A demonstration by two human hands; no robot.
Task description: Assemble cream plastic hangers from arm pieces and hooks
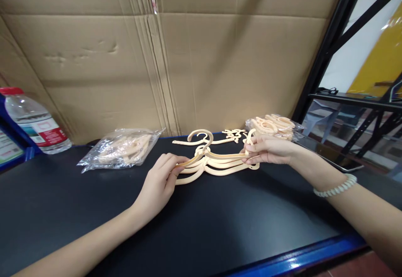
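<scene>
A cream plastic clothes hanger (224,156) is held up between my two hands, its hook pointing away from me. My left hand (161,178) pinches the left arm of this hanger. At the right end, my right hand (266,149) grips the other arm, with a small cream piece (250,138) sticking up at the fingers. Several more cream hangers (220,171) lie stacked on the table just beneath. Behind them is another hanger (185,143), lying flat. Small loose cream pieces (234,133) form a little heap beyond my right fingers.
On the black table (201,226), a clear bag of cream parts (122,149) lies left and another bag (273,125) back right. A red-capped water bottle (37,122) stands far left. Cardboard (220,59) walls the back; a dark flat device (329,155) lies right, near a metal frame (323,55).
</scene>
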